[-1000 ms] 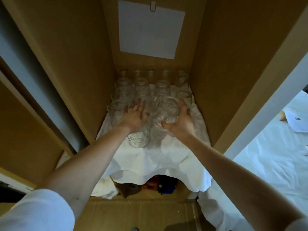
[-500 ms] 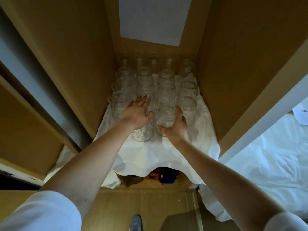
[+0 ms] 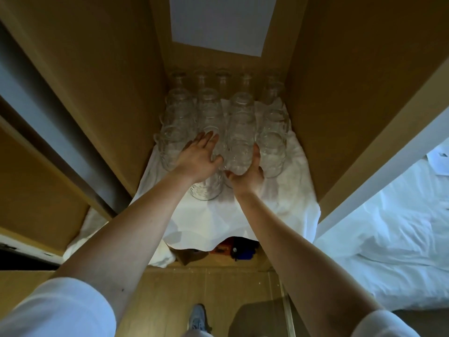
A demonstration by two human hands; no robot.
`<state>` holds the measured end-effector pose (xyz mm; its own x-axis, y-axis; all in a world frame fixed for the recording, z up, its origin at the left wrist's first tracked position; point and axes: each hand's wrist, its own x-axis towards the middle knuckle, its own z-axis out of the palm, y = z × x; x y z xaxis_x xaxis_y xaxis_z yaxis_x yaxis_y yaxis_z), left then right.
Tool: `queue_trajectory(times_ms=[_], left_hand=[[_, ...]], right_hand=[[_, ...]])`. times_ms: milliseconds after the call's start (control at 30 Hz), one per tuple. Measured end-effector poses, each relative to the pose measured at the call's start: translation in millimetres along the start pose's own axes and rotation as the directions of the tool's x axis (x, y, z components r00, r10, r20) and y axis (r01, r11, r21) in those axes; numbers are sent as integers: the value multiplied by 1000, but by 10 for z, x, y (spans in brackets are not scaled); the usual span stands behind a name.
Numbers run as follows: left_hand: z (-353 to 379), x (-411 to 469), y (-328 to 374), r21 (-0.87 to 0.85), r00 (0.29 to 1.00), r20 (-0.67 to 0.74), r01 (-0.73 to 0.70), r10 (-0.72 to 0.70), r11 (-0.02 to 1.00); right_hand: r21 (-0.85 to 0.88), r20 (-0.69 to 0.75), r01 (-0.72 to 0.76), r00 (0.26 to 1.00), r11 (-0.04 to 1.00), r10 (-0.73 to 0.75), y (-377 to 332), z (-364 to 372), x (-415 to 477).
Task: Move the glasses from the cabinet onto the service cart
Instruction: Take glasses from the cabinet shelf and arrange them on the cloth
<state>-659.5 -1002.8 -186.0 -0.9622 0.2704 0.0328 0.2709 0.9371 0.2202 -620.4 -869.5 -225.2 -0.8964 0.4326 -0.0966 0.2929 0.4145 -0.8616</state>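
Clear patterned glasses (image 3: 239, 152), white cloth (image 3: 218, 222), matt wood cabinet (image 3: 340, 93).

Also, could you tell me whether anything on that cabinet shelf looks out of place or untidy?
Only the white cloth under the glasses: it is rumpled and hangs unevenly over the front edge. One glass stands forward of the rows, beneath the left hand. Nothing looks broken or spilled.
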Motion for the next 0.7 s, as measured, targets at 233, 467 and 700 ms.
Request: queue_trajectory(times_ms=[233,467,700], left_hand=[[-2,-2,-1,-19,1000,-6,1,-1,1000],[-4,14,-25,27,999,34,-9,8,1000],[-85,-60,87,205,998,33,38,-46,978]], right_hand=[[88,-26,18,1000,996,-16,16,48,1],[25,31,60,998,998,-60,180,65,-2],[-190,148,121,985,974,-93,219,-112,-82]])
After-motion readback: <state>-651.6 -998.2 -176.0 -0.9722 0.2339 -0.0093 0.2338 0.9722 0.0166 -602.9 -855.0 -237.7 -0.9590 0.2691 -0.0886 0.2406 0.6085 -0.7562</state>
